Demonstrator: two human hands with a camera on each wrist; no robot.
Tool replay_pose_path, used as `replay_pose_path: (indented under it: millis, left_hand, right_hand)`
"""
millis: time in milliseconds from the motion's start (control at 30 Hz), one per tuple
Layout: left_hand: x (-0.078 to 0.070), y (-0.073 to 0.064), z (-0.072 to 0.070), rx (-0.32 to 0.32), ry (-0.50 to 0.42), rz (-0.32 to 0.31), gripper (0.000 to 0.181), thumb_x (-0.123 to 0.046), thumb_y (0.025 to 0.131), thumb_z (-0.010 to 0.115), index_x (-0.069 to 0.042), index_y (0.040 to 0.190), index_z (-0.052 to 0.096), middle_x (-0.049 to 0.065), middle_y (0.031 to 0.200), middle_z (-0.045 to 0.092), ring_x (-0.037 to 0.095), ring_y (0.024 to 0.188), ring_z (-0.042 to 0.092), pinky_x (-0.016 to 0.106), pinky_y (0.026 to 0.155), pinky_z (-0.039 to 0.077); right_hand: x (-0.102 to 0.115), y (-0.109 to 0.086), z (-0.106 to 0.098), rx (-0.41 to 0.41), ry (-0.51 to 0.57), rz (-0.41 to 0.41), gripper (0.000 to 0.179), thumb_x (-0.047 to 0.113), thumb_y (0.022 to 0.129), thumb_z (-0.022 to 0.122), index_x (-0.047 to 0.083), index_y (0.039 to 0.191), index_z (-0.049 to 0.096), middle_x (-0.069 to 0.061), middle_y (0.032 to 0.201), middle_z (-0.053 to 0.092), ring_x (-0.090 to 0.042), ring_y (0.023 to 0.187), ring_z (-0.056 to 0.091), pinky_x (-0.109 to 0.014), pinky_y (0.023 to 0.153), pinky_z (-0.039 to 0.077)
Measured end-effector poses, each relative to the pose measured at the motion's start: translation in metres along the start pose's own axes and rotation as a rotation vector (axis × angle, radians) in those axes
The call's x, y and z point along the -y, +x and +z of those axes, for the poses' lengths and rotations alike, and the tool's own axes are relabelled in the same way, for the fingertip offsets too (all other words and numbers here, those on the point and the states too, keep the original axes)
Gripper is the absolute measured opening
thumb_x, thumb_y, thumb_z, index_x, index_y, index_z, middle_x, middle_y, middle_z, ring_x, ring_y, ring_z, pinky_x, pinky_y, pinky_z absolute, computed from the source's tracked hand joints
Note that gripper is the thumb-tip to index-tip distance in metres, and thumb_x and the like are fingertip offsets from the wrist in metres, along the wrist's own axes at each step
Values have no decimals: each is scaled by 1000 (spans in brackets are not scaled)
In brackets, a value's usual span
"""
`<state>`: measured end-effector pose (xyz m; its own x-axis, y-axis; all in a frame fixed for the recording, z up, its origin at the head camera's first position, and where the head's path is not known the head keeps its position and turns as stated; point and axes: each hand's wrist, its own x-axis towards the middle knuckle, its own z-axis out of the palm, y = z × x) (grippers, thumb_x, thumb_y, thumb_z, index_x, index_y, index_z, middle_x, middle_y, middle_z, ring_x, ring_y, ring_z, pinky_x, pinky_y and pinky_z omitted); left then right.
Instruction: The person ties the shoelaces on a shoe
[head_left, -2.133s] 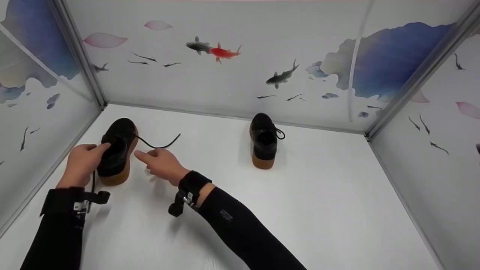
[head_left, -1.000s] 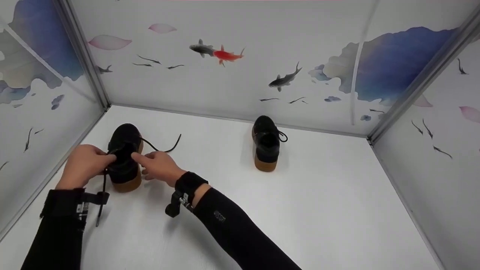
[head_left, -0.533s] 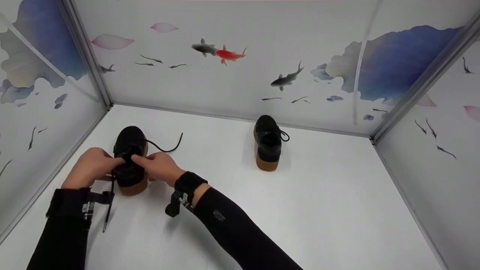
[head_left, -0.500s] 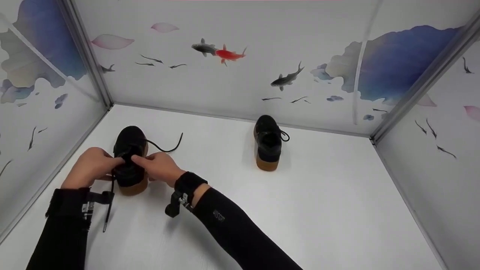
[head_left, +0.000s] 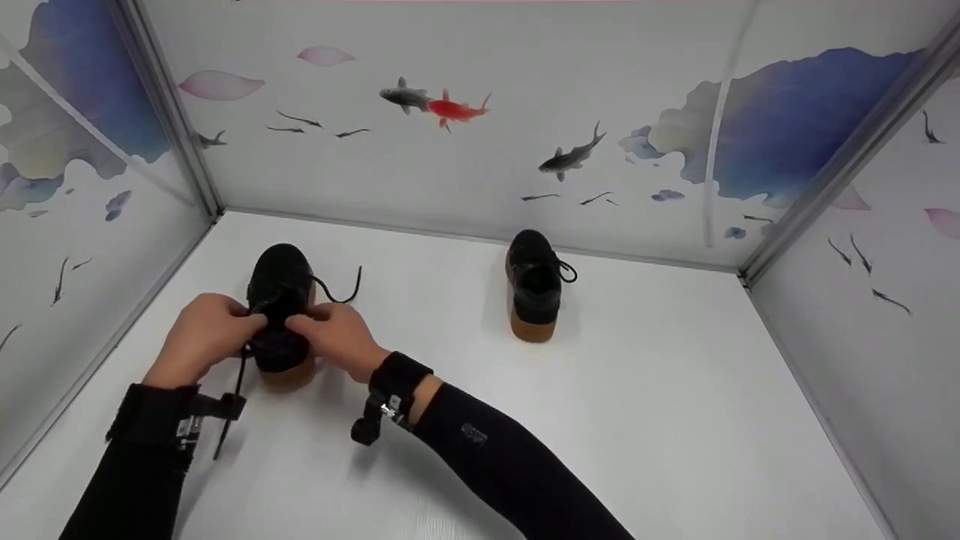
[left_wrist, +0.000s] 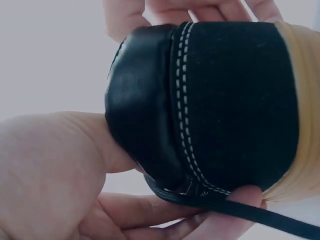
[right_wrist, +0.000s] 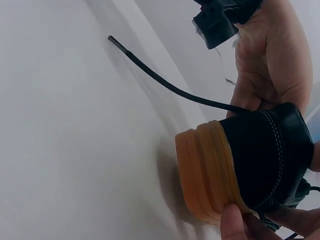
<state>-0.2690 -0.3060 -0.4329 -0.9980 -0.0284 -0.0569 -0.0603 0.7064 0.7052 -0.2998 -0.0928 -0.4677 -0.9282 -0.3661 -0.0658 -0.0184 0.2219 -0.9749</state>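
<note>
Both hands hold a black shoe with a tan sole (head_left: pixel 281 274) at the left of the white surface, its toe pointing to the far wall. My left hand (head_left: pixel 204 336) grips the left side, thumb at the opening. On the right side my right hand (head_left: pixel 339 337) grips likewise. The left wrist view shows the black heel (left_wrist: pixel 235 105) with white stitching between the hands. One loose lace end (right_wrist: pixel 165 84) hangs past the left hand; another lace end (head_left: pixel 345 301) curls out on the right. The fingers under the sides are partly hidden in the head view.
A matching black shoe (head_left: pixel 534 289) stands near the back wall, right of centre, its lace looped on the right side. White walls (head_left: pixel 465 180) with printed fish and petals enclose the white surface (head_left: pixel 637 390) at the back and both sides.
The left shoe has shifted to the right along with the left hand. The right hand, earlier apart from the shoe, has come onto its right side and now grips it.
</note>
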Motion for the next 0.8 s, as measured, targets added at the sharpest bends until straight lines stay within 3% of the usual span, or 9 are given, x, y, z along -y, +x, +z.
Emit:
replay_pose_path:
  millis: [100,200,333,500,800]
  left_hand:
    - [-22,-5,14,-21,32,61,28,-22,100,67,-6,77,68,3,71,67,23,65,62,35,58,43]
    - [-44,-11,31,-41,38,114,24,-20,98,68,-7,77,69,0,68,60,21,63,53,35,57,41]
    - [-68,-21,57,-45,10,149,19,-18,97,69,-5,84,75,0,69,60,20,64,55,35,58,44]
    - [-92,-34,93,-36,1,194,16,-17,96,69,-7,85,74,0,69,58,20,64,54,35,58,43]
    - [-124,-56,144,19,17,290,21,-13,94,70,-13,75,64,-4,67,49,16,62,49,33,60,40]
  right_hand:
    - [-4,-14,-24,5,50,-19,37,31,101,78,7,129,79,5,109,77,-9,92,73,-28,79,63]
    - [-10,-30,-49,31,142,-9,47,25,99,78,3,141,73,0,117,78,-14,100,77,-39,87,67]
    - [-20,-53,-79,39,188,-2,57,19,95,76,1,148,67,-6,114,79,-17,100,76,-48,91,67]
    - [-32,-87,-110,12,158,2,64,16,93,74,0,154,61,-8,110,76,-16,96,73,-43,88,67]
    - [-54,-146,-154,-41,107,9,72,12,94,70,-4,161,50,-14,118,70,-21,105,70,-34,89,64]
